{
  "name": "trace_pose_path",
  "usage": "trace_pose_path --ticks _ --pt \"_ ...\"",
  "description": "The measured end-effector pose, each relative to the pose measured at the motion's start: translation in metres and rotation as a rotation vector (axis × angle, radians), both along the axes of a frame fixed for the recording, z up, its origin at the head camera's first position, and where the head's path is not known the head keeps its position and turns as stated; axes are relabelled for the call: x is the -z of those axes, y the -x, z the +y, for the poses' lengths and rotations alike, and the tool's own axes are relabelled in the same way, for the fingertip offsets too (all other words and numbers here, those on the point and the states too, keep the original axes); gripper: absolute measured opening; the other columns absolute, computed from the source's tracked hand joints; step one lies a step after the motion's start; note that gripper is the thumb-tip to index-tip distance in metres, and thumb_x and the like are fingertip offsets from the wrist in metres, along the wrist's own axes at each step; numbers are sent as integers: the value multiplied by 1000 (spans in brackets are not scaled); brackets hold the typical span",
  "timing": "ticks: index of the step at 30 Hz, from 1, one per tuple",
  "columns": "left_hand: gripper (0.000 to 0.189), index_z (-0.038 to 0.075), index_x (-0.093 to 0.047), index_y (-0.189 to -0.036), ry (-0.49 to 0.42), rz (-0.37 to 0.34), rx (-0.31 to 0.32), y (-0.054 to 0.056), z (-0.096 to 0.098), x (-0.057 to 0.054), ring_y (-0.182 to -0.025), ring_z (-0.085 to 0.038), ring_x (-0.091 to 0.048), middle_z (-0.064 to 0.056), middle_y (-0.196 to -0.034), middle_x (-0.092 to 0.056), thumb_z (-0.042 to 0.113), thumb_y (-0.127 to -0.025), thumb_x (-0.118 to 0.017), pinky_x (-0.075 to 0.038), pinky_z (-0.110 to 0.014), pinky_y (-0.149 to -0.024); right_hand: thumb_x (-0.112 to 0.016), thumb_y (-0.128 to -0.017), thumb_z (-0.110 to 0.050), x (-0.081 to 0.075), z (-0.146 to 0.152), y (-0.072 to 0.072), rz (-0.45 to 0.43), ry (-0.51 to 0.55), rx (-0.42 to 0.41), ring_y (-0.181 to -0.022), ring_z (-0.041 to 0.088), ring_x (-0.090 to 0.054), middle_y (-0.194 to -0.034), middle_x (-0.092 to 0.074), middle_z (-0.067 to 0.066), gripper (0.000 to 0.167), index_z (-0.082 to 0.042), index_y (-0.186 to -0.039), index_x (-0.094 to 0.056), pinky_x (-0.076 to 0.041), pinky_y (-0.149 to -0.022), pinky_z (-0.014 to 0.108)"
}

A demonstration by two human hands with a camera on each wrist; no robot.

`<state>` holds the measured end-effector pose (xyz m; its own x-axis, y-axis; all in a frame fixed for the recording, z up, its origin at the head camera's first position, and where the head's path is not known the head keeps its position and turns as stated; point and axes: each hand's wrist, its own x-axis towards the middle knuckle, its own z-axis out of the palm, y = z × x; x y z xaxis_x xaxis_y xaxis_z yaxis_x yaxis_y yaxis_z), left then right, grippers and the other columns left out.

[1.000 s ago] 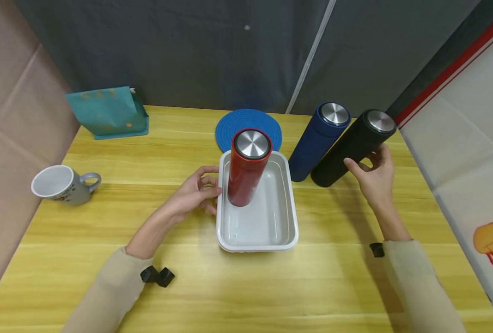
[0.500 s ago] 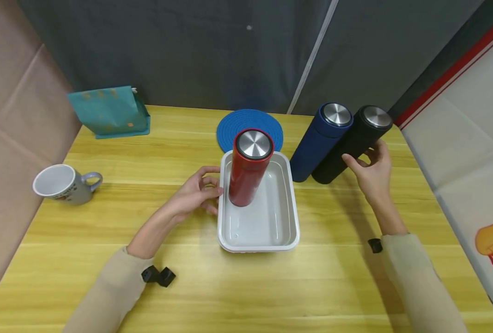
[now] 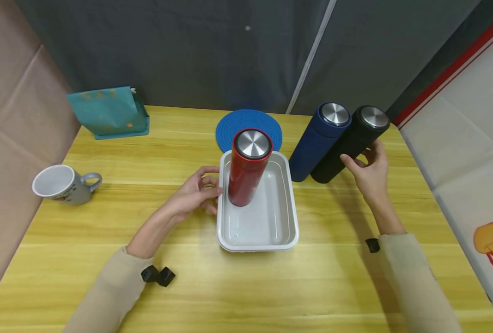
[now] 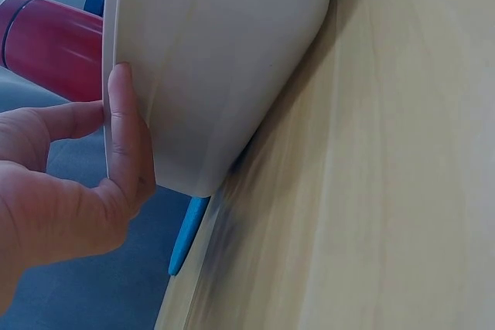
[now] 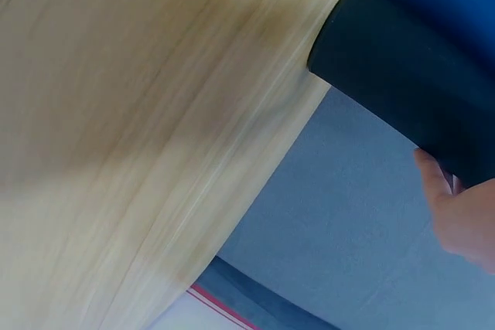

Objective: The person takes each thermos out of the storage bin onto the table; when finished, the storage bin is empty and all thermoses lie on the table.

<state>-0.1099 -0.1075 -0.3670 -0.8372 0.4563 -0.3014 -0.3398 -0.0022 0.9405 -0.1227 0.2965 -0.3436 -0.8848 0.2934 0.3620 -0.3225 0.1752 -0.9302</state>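
A red thermos with a steel lid stands upright in the left part of a white plastic tub. My left hand pinches the tub's left rim, with fingers against the outer wall in the left wrist view. To the right, my right hand grips a black thermos around its side, thumb in front and fingertips partly hidden behind. This thermos stands upright right beside a blue thermos; the two overlap in the right wrist view, where the black thermos has its base at the table.
Behind the tub lies a round blue woven mat. A teal paper bag stands at the back left, and a white mug with a grey handle sits on the left. A dark grey partition closes off the table's back.
My right hand has shifted slightly left with the black thermos, bringing it closer against the blue one. The left hand, tub and red thermos have stayed put.
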Motion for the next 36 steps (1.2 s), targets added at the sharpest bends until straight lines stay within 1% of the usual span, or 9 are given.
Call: trace_pose_path --ticks 5,8,11,18,20,22,28,31,36 --pt "59 10 -28 -143 -1 -1 0 0 0 1 -81 -29 -59 -16 -110 -50 0 -93 -58 -61 -38 -58 -72 -76 10 -10 -9 -7 -8 9 -19 -96 17 -55 -114 -55 6 55 -5 -126 -55 -54 -77 16" --pt "59 10 -28 -143 -5 -3 -2 0 0 2 -80 -28 -59 -17 -110 -50 -1 -93 -58 -60 -35 -57 -71 -76 11 -12 -13 -11 -9 23 -20 -97 17 -55 -114 -56 5 54 -5 -126 -56 -53 -79 16" --pt "59 10 -28 -143 -4 -4 -4 -1 0 2 -79 -27 -60 -17 -110 -50 0 -94 -58 -60 -35 -56 -71 -77 12 -8 -11 -11 0 35 -14 -97 18 -55 -113 -56 6 53 -4 -125 -57 -53 -79 17" --pt "58 11 -28 -143 -2 -8 -5 -1 0 2 -78 -24 -61 -17 -111 -50 0 -94 -58 -60 -33 -56 -71 -77 14 14 0 -9 4 62 28 -96 20 -58 -111 -57 7 49 -6 -120 -61 -54 -76 17" --pt "59 11 -28 -143 -5 -9 -5 -1 0 2 -78 -24 -61 -17 -112 -50 0 -94 -58 -60 -33 -56 -69 -77 17 18 2 -9 19 82 22 -95 20 -59 -110 -58 8 48 -6 -119 -61 -55 -75 17" --pt "59 11 -28 -143 -7 -8 -6 -1 0 3 -79 -24 -61 -17 -112 -50 0 -94 -58 -60 -33 -56 -67 -77 19 22 5 -11 41 99 -2 -93 21 -60 -109 -59 10 48 -3 -118 -62 -56 -73 17" --pt "59 11 -28 -143 2 -6 -14 0 0 2 -78 -24 -60 -17 -112 -50 0 -94 -58 -60 -32 -56 -64 -77 22 22 12 -17 79 152 -82 -88 22 -65 -106 -64 12 46 4 -120 -61 -57 -71 18" --pt "59 11 -28 -143 7 -6 -15 -1 1 2 -78 -25 -60 -17 -111 -50 1 -93 -59 -60 -33 -56 -65 -77 21 21 15 -22 67 151 -97 -87 21 -67 -106 -65 13 48 5 -122 -60 -58 -71 19" --pt "59 11 -28 -144 11 -5 -11 -2 1 2 -79 -24 -61 -17 -112 -51 1 -94 -58 -60 -33 -57 -64 -77 22 22 12 -35 27 134 -101 -87 19 -68 -107 -63 17 57 2 -130 -53 -58 -71 20"
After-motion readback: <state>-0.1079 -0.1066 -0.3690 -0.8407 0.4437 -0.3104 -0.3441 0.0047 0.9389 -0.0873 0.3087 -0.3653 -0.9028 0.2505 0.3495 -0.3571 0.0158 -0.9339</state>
